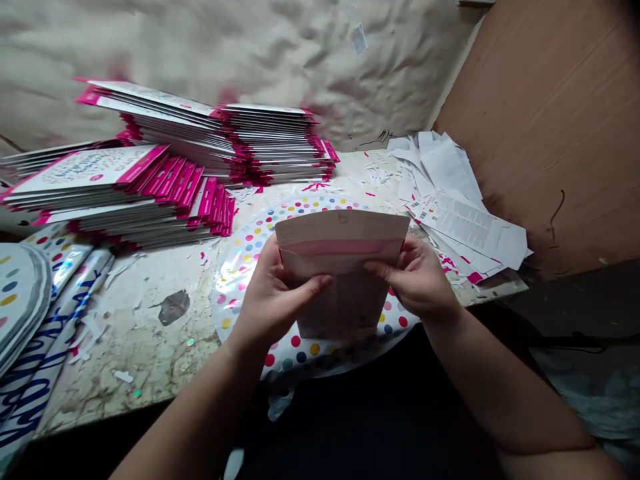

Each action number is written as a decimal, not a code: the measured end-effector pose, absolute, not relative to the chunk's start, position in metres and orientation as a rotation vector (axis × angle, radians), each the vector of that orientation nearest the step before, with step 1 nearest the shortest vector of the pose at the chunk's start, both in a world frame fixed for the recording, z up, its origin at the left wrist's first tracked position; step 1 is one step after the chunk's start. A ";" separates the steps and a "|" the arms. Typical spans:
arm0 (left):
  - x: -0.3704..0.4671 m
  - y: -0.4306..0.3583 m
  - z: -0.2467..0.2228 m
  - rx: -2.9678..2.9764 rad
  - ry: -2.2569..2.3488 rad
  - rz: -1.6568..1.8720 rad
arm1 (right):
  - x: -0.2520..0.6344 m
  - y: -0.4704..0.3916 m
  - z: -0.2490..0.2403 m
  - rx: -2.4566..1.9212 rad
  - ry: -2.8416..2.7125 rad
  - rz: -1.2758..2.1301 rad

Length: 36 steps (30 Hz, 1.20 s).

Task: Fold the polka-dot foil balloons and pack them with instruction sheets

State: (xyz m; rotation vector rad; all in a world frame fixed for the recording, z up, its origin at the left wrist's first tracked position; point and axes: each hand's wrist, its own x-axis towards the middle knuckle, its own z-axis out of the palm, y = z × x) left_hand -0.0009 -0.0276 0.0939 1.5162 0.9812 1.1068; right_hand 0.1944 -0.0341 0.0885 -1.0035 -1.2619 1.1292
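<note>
Both hands hold up a paper envelope [345, 267] with a greyish face towards me and a pink band near its top edge. My left hand [275, 287] grips its left side, thumb laid across the near face. On the opposite side my right hand [420, 277] grips it the same way, its thumb pointing inward. Under the envelope a round, flat foil balloon [250, 247] with coloured polka dots lies at the table's front edge. The envelope hides the middle of the balloon, and the far fingers are mostly out of sight.
Stacks of white and pink packets [175, 133] stand at the back left. Folded foil balloons [65, 313] lie at far left. Loose white card pieces [460, 213] are heaped at the right, beside a brown board [550, 133]. Paper scraps litter the worn table [165, 353].
</note>
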 end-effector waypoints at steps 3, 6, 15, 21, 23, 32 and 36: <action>-0.007 -0.028 0.090 1.254 0.930 0.961 | 0.207 -0.017 0.090 -1.103 -1.332 1.097; -0.009 -0.029 0.077 1.045 0.954 0.757 | 0.216 -0.002 0.084 -1.391 -1.545 0.868; 0.005 -0.050 0.048 0.814 1.109 0.667 | 0.175 -0.040 0.054 -1.195 -2.264 0.357; 0.005 -0.052 0.051 0.942 1.132 0.670 | 0.174 -0.036 0.057 -1.176 -2.337 0.227; 0.004 -0.053 0.052 0.964 1.123 0.663 | 0.175 -0.034 0.058 -1.184 -2.318 0.233; 0.003 -0.051 0.056 0.983 1.143 0.626 | 0.172 -0.044 0.070 -1.227 -2.552 0.093; 0.004 -0.050 0.061 1.019 1.170 0.623 | 0.163 -0.044 0.073 -1.237 -2.654 -0.151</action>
